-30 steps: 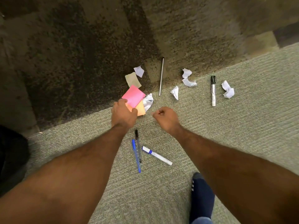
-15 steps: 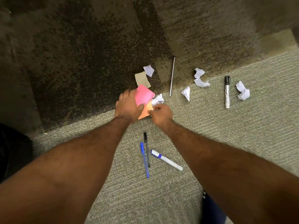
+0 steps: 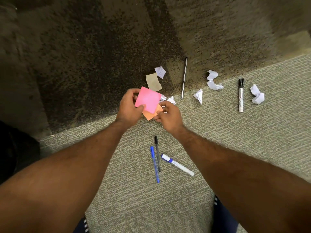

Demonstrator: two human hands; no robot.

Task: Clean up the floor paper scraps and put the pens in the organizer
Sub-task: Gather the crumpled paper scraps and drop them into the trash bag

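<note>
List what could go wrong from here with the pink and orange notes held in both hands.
1. The orange square note, pinched only at its edge by the right hand, might slip free.
2. With the left hand on the pink square note, no hand is free for the crumpled white scrap.

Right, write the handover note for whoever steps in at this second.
Left hand: pinching the pink sticky note.
Right hand: gripping the orange note under it.
On the carpet: tan scrap, six crumpled white scraps, e.g..
Pens: blue pen, black pen, white marker near the feet; black-capped marker and metal rod farther out.
Done: two notes lifted.
Left: all other scraps, every pen. No organizer or bin in view.
</note>
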